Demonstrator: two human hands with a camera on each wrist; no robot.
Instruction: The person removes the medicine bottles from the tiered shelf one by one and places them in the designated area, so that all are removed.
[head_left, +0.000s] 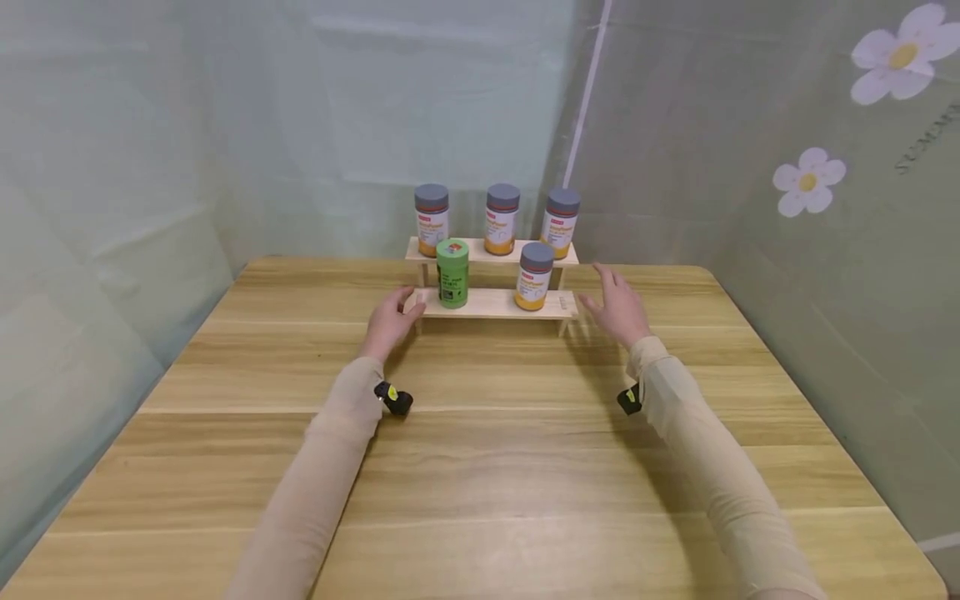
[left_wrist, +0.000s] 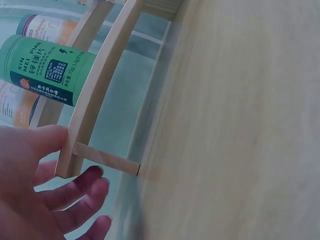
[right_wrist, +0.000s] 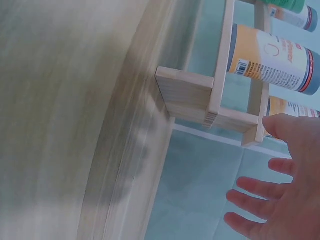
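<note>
A two-tier wooden display shelf point(head_left: 487, 307) stands near the back of the table. My left hand point(head_left: 390, 321) is at the left end of its lower tier, thumb on the board's edge and the other fingers curled around and below the end. Beside the right end, my right hand point(head_left: 621, 310) holds nothing, its fingers spread apart; the thumb is right by the upper tier in the right wrist view. On the lower tier stand a green jar point(head_left: 453, 275) and a grey-lidded supplement bottle point(head_left: 533, 279). Three matching bottles point(head_left: 500, 221) line the upper tier.
The wood-grain table point(head_left: 480, 483) extends in front of the shelf. Pale curtains point(head_left: 375, 108) hang behind and at both sides, with printed flowers at the right. Each wrist carries a small black camera point(head_left: 395, 399).
</note>
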